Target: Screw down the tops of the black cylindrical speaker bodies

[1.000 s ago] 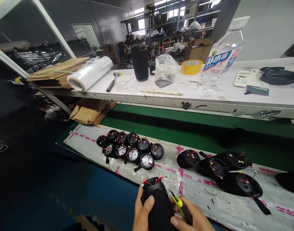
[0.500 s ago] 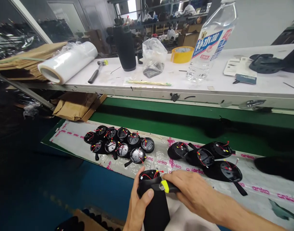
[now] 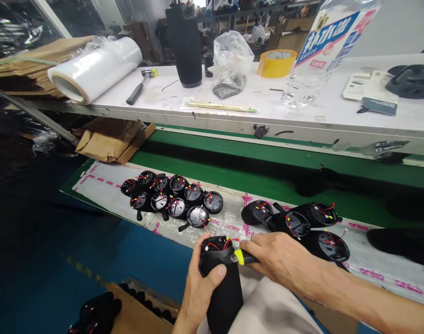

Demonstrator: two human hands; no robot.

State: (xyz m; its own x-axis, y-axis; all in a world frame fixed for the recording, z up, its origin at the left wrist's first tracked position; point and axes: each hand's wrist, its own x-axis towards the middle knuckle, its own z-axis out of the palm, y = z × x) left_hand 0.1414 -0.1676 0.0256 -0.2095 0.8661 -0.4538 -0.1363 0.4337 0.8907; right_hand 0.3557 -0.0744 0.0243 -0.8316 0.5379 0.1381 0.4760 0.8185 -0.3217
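Cutter (image 3: 239,256) in R hand (image 3: 276,255), "anko" sheet (image 3: 229,219), "补水啦" btl (image 3: 328,39)

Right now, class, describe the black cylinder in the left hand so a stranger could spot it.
Below the white shelf and the green bench, look to the bottom middle. There the left hand grips a black cylinder with red wires in its open top. Unlike the similar cylinders on the plastic sheet, it is held, with the right hand holding a yellow-banded tool at its rim.
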